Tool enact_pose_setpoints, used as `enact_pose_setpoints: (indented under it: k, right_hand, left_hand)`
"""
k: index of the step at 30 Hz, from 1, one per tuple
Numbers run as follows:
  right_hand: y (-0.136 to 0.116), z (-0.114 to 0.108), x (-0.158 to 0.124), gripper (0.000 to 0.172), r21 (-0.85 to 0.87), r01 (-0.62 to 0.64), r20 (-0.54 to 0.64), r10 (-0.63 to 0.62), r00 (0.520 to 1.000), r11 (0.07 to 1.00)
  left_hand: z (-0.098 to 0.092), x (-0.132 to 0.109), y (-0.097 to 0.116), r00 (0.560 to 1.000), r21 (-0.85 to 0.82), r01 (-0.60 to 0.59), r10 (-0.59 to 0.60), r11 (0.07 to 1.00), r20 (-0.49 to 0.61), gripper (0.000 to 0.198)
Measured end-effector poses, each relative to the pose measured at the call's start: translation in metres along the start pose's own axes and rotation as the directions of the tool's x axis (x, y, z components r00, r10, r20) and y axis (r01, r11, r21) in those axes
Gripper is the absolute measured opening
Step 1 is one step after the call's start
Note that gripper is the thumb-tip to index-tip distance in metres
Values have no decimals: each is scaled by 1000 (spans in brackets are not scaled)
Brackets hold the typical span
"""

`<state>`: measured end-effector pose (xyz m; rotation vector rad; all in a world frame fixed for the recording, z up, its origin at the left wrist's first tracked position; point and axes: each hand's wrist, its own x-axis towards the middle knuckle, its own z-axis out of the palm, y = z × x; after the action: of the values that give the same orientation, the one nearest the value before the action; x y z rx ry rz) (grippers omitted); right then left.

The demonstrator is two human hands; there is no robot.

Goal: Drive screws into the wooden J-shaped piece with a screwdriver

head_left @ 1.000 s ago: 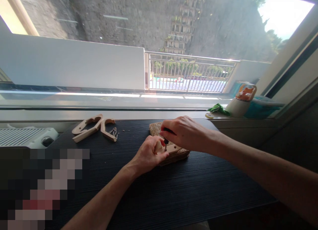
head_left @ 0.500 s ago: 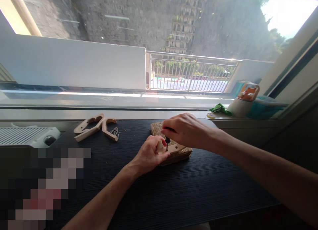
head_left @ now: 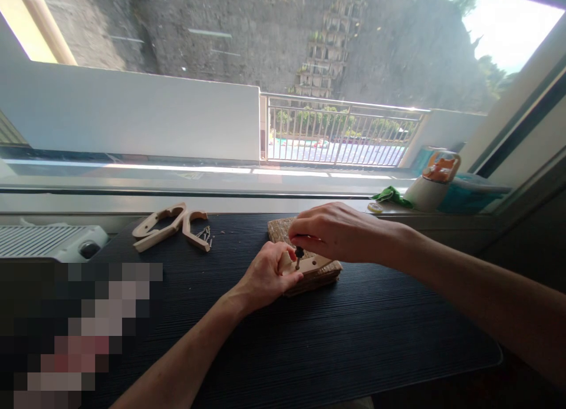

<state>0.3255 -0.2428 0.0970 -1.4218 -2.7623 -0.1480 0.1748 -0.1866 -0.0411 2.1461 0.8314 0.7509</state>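
While the left grip (head_left: pixel 267 270) pinches the wooden piece (head_left: pixel 306 268) | right grip (head_left: pixel 327 231): curled tight around screwdriver (head_left: pixel 299 253)

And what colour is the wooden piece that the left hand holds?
The wooden piece is pale tan, best seen in the head view.

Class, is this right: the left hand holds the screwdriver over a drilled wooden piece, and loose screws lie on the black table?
The hand is wrong: the head view shows the right hand holding the screwdriver over the wooden piece. The rest stands.
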Motion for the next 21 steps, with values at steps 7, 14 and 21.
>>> enact_pose_setpoints:
  k: [7,14,21]
  right_hand:
    - [3,10,5,28,-3,-152,-65,152,986,988]
    - [2,6,2,30,-67,-162,-50,159,986,984]
    - [4,11,1,30,-205,72,-61,-86,994,976]
  left_hand:
    - [2,0,-6,1000,-28,12,-12,1000,-3,31]
    - [2,1,-6,1000,-17,-6,6,1000,-16,29]
    - [-1,0,1,1000,18,5,-5,1000,-11,26]
